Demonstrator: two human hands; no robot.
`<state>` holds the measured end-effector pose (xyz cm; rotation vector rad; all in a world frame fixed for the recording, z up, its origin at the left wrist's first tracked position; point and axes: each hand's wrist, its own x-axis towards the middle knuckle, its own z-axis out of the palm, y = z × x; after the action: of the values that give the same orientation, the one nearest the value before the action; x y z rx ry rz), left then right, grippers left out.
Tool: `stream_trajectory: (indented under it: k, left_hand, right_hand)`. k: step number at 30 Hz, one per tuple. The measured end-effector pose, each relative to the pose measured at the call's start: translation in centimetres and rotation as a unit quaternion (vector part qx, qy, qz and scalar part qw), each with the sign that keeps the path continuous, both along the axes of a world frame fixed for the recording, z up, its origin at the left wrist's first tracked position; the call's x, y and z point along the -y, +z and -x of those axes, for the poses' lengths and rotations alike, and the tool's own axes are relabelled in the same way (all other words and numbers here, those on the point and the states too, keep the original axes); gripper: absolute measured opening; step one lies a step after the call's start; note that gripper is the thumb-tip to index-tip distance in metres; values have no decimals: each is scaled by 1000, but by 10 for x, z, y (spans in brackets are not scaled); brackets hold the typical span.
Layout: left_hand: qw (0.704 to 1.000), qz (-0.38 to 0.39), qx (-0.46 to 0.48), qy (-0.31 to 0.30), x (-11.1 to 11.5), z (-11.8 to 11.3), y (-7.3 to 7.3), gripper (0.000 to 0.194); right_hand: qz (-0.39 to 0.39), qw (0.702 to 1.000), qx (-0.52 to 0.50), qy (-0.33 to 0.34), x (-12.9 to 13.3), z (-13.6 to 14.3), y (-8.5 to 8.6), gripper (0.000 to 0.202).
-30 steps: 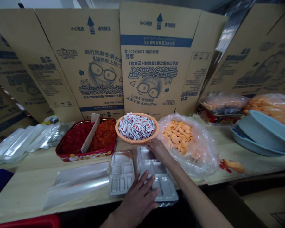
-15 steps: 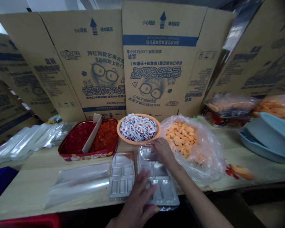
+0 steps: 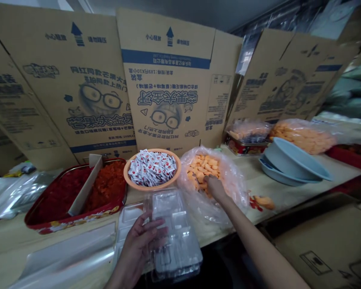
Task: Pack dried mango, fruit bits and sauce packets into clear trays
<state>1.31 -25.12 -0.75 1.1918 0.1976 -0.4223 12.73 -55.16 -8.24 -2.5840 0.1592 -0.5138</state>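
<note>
My right hand (image 3: 215,188) reaches into an open plastic bag (image 3: 234,176) of orange pieces (image 3: 202,165), its fingers closed among them; what they grip is hidden. Near the front edge, my left hand (image 3: 140,241) has its fingers apart over the left side of a stack of clear compartment trays (image 3: 179,237). Another clear tray (image 3: 131,212) lies partly behind that hand. Beyond the trays, an orange bowl (image 3: 126,176) holds small white and red packets (image 3: 152,167). A red tin (image 3: 99,212) with dark red and orange-red contents, split by a cardboard strip (image 3: 86,186), stands to the left.
Clear plastic sleeves (image 3: 69,257) lie at the front left. Printed cardboard boxes (image 3: 168,84) stand along the back. Pale blue basins (image 3: 295,160) and another bag of orange pieces (image 3: 303,134) are at the right. A loose orange piece (image 3: 264,202) lies near the front edge.
The view has turned to the right. My right hand has moved from the clear trays into the bag of orange pieces. My left hand remains at the trays, now over their left side.
</note>
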Motion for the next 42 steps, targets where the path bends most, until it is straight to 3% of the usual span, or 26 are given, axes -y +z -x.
stream_trajectory:
  k: [3, 7, 10, 14, 15, 16, 17, 19, 23, 27, 29, 31, 32, 34, 38, 42]
  left_hand:
    - [1000, 6, -6, -3, 0, 0, -1, 69]
    - [1000, 5, -6, -1, 4, 0, 0, 70]
    - [1000, 8, -3, 3, 6, 0, 0, 69]
    - [1000, 25, 5, 13, 11, 0, -1, 69]
    - [999, 30, 8, 14, 13, 0, -1, 70]
    - [999, 35, 10, 12, 15, 0, 0, 69]
    - [999, 37, 14, 9, 18, -1, 0, 69]
    - [999, 35, 17, -1, 21, 0, 2, 70]
    - [999, 36, 17, -11, 22, 2, 3, 70]
    - [998, 55, -1, -17, 16, 3, 1, 66]
    - [998, 60, -14, -14, 12, 2, 1, 67]
    - [998, 61, -24, -11, 8, 1, 2, 68]
    - [998, 60, -27, -9, 6, 0, 2, 69]
    - [998, 57, -28, -5, 1, -1, 4, 69]
    - [998, 64, -27, 8, -6, -1, 5, 69]
    - [997, 77, -21, 15, -10, 2, 6, 70]
  right_hand:
    - [12, 999, -39, -1, 17, -2, -19, 16]
    - [-12, 1000, -23, 11, 17, -9, -22, 12]
    - [-68, 997, 12, -19, 16, -8, -10, 10]
    - [-203, 978, 41, -39, -10, 16, 26, 27]
    - [-255, 966, 39, -17, -24, 25, 37, 31]
    - [-397, 917, 15, 44, -40, 34, 48, 36]
    - [-492, 866, -15, 91, -57, 43, 57, 40]
    - [-557, 811, -48, 173, -91, 56, 69, 41]
    - [-483, 850, -49, 206, -134, 64, 66, 25]
    - [-369, 898, 14, 239, -135, 63, 63, 18]
    - [-311, 919, 68, 233, -123, 57, 65, 23]
    - [-242, 954, 85, 155, -101, 45, 62, 27]
    - [-185, 976, 75, 92, -87, 36, 58, 27]
    - [16, 1000, -20, -17, -56, 17, 42, 29]
    - [95, 989, -111, -31, -15, -12, 5, 27]
    - [131, 981, -143, 2, -10, -23, -15, 32]
